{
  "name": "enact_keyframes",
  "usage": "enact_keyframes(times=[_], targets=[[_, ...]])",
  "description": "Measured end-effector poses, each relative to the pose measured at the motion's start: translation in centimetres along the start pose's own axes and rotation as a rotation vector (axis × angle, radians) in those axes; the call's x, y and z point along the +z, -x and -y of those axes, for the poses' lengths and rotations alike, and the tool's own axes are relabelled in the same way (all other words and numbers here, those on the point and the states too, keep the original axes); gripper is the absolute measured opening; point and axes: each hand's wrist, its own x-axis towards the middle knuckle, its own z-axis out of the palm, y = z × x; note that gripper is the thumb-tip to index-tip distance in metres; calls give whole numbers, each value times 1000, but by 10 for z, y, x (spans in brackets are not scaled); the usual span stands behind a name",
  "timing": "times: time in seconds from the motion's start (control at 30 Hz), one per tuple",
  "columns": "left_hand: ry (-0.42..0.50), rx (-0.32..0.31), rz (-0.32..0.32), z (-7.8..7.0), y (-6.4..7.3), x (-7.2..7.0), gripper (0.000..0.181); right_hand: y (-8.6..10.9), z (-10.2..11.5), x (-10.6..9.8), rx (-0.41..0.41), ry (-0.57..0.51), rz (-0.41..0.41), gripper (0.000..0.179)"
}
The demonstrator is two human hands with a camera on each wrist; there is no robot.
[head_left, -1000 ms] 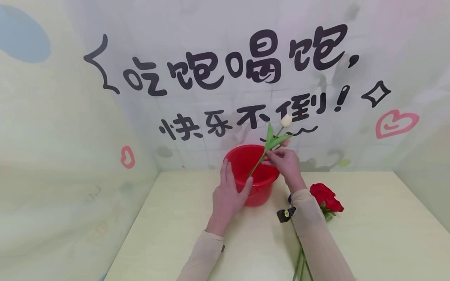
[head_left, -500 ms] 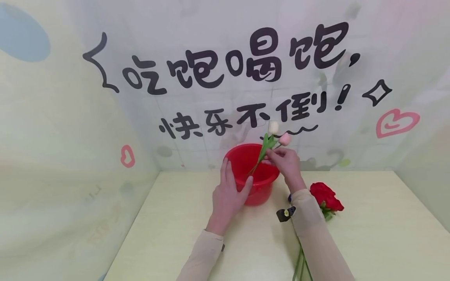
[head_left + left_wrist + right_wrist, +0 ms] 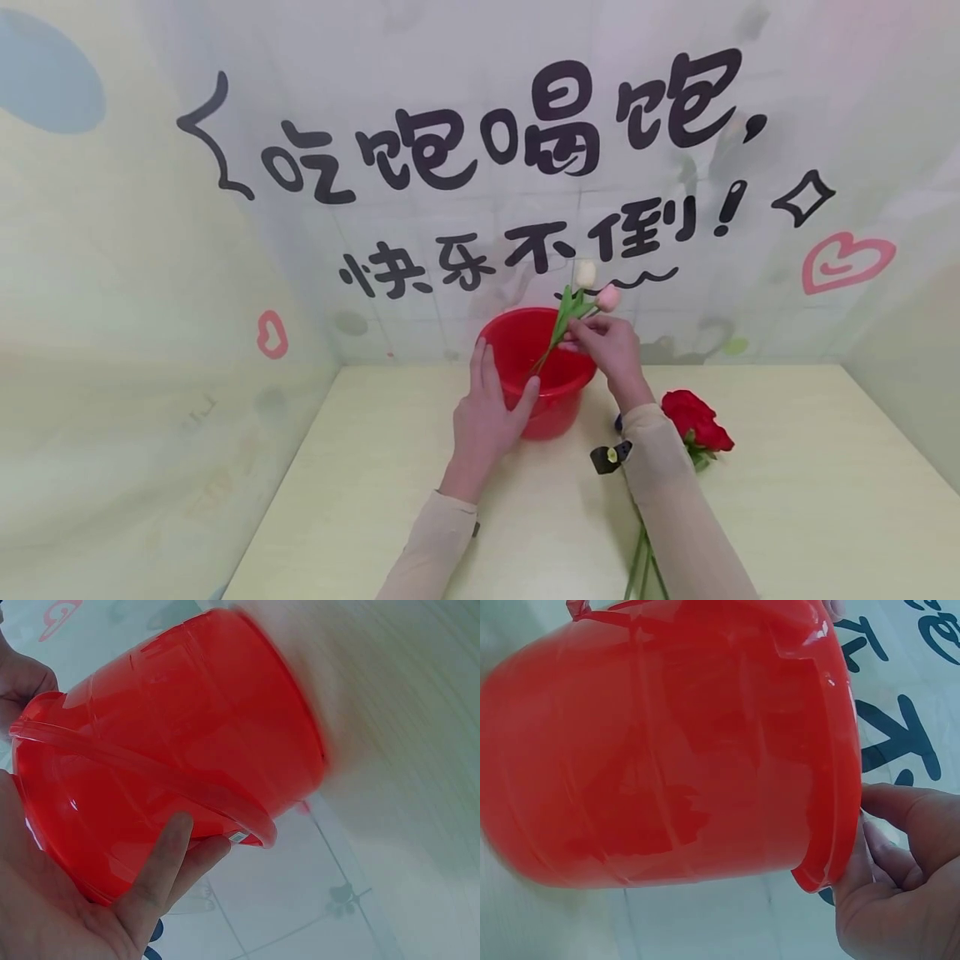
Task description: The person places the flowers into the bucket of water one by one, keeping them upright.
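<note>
A red plastic bucket (image 3: 551,421) stands on the table, its handle (image 3: 157,774) lying across the side. My left hand (image 3: 487,421) rests against the near left of the bucket with straight, spread fingers; its thumb is right at the front rim. In the left wrist view the fingers (image 3: 174,859) lie along the outer wall. My right hand (image 3: 611,346) pinches artificial tulips at the right rim. A white tulip (image 3: 585,273) and a pink tulip (image 3: 608,297) rise above the fingers, and their crossed green stems (image 3: 547,354) slant down into the bucket.
A red artificial flower (image 3: 696,421) lies on the table (image 3: 810,483) right of the bucket, partly behind the right sleeve. Several green stems (image 3: 645,558) run toward the near edge. A printed wall (image 3: 450,50) stands close behind the bucket.
The white tulip has moved left and lower, and the pink tulip, mostly hidden earlier, shows fully beside it. The left hand and the bucket stay in place.
</note>
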Motion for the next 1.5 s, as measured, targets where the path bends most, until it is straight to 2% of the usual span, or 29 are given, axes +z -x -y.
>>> enact_keyframes(times=[0.2,0.4,0.53,0.77,1.07,1.3,1.5], targets=[[7,1,2,0,4,1,101,3,-4,-4,12,-17,22,44],[5,-14,19,1,7,3,102,10,-8,-9,17,-80,57,45],[15,-19,19,2,8,3,102,17,-10,-15,27,-77,57,46],[19,-31,23,1,8,2,103,33,-12,-26,60,-20,58,46],[14,-21,13,-1,0,1,102,56,-21,-45,84,34,37,48],[16,-29,6,0,-3,-1,104,73,-38,-63,95,121,62,49],[23,-5,4,2,-2,3,102,96,-60,-71,93,179,107,34]])
